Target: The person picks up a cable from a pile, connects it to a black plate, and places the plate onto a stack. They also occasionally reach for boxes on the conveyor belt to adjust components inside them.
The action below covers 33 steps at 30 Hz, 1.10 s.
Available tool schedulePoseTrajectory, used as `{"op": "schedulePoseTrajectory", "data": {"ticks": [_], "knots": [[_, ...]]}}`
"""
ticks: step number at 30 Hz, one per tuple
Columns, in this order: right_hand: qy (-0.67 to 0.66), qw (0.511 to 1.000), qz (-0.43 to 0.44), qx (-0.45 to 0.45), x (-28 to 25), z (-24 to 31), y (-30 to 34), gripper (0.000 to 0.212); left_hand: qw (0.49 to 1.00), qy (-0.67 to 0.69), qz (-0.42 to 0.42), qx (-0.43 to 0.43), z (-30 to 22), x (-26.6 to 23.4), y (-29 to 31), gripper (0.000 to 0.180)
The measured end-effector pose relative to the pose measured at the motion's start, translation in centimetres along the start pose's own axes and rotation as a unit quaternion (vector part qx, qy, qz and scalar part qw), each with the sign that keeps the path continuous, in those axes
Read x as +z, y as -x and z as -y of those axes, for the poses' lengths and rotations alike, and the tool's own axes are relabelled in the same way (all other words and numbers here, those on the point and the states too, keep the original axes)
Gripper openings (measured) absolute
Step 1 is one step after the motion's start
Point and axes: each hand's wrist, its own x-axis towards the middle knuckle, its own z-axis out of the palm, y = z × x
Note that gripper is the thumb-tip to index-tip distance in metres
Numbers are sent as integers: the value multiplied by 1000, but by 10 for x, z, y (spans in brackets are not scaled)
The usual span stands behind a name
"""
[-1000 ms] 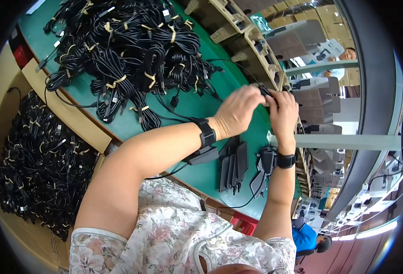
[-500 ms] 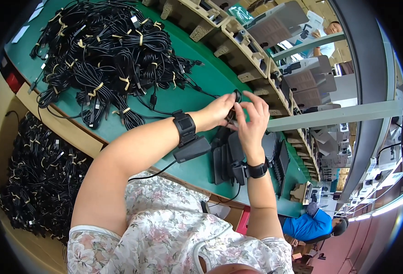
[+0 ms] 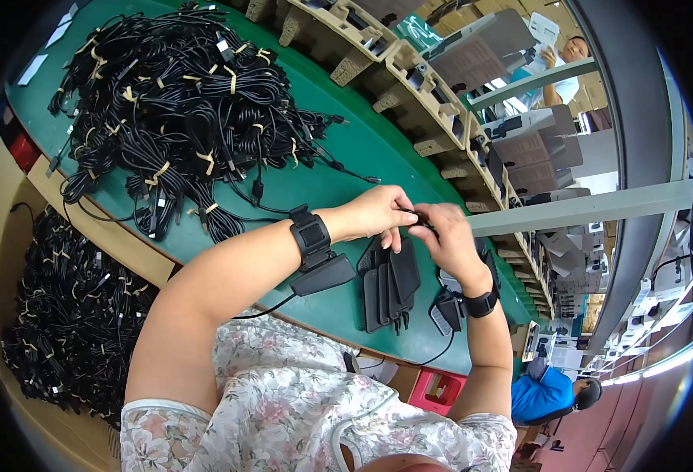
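Observation:
My left hand (image 3: 378,212) and my right hand (image 3: 450,234) meet above the green bench. Their fingertips pinch a small black part (image 3: 419,220) between them; the fingers cover most of it, so its kind cannot be made out. Just below the hands, several flat dark panels (image 3: 389,287) lean together on the bench, with short prongs at their lower end. A big heap of black cables (image 3: 181,118), tied in coils with pale bands, lies to the left. One cable end with a plug (image 3: 371,179) reaches out close to my left hand.
A cardboard box (image 3: 0,189) with more bundled black cables (image 3: 71,315) stands at lower left. Moulded pulp trays (image 3: 425,98) line the bench's far side, under a grey metal bar (image 3: 590,208). A red stool (image 3: 438,389) sits below the near edge. A person in blue (image 3: 543,393) is at right.
Both hands have moved down, and my right hand has turned inward from spread fingers to a pinch. The dark panels now show more fully.

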Motion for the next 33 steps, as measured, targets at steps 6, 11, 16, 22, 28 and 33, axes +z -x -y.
{"op": "schedulePoseTrajectory", "data": {"ticks": [6,11,16,22,28,33], "knots": [[-29,992,-124,13,-17,-21,-21,35,993,48,-87,59,4,-5,-4,34],[282,928,-161,184,-65,-117,-39,29,976,-99,-190,44,15,-16,-13,38],[408,883,-68,224,-65,-193,-50,22,976,-124,-176,23,17,-18,-17,37],[487,861,-10,146,-30,-221,-78,15,974,-128,-186,12,17,-16,-14,35],[335,906,-40,257,1,-236,-100,15,974,-131,-186,7,13,-12,-14,31],[172,869,-129,446,20,-242,-96,22,968,-147,-205,18,21,-11,-14,30]]}}
